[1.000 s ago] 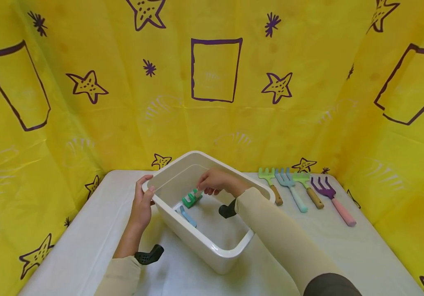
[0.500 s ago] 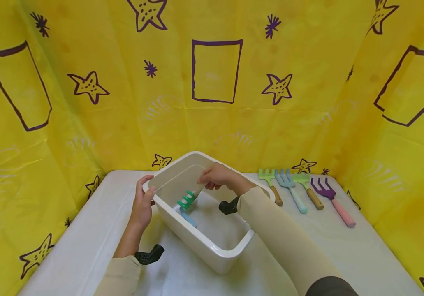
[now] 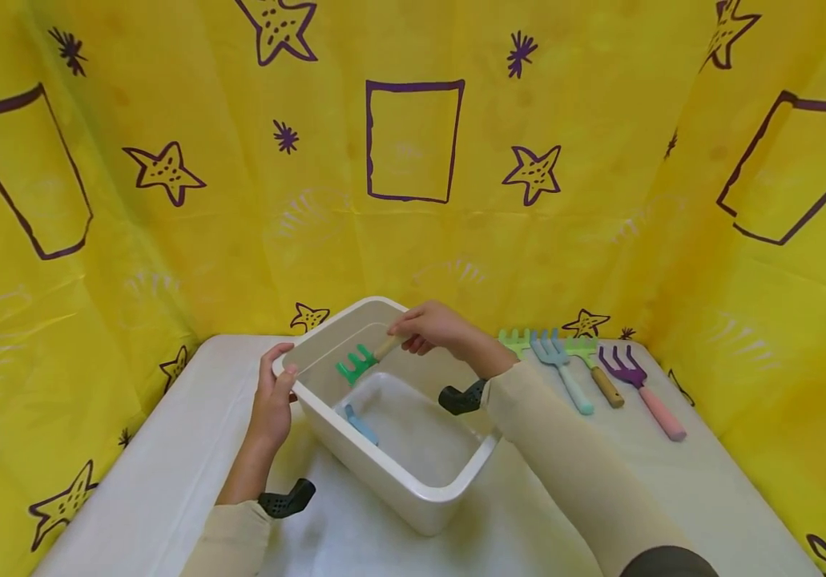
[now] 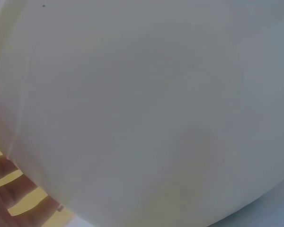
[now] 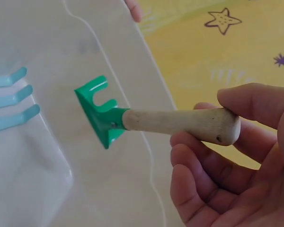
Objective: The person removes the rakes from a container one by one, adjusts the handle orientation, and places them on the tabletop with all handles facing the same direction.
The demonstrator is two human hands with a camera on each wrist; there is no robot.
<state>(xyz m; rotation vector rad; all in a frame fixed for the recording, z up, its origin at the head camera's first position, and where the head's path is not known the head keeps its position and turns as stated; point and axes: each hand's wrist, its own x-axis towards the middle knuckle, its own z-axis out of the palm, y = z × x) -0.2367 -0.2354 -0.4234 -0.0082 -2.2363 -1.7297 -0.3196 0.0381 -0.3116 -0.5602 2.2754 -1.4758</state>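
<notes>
A small hand rake with green tines [image 3: 356, 365] and a wooden handle [image 5: 175, 123] hangs inside the white plastic bin [image 3: 391, 473], above its floor. My right hand [image 3: 437, 328] pinches the end of that handle between thumb and fingers. At the bin's left corner, my left hand [image 3: 276, 401] grips the rim, with the thumb on the near side. A light-blue rake [image 3: 360, 425] lies on the bin floor along the left wall; its tines [image 5: 14, 99] show in the right wrist view. Bin wall fills most of the left wrist view, some fingers [image 4: 19, 194] at the edge.
Right of the bin, several garden hand tools lie in a row on the white table [image 3: 146, 473]: a light-green rake [image 3: 516, 340] partly behind my arm, a light-blue fork [image 3: 564, 373], a green rake with wooden handle [image 3: 606, 386] and a purple fork with pink handle [image 3: 661, 413]. Yellow patterned sheeting surrounds the table.
My right hand has lifted the green rake off the bin floor, upward and slightly right, its tines turning up to the left. The left hand keeps its hold on the rim.
</notes>
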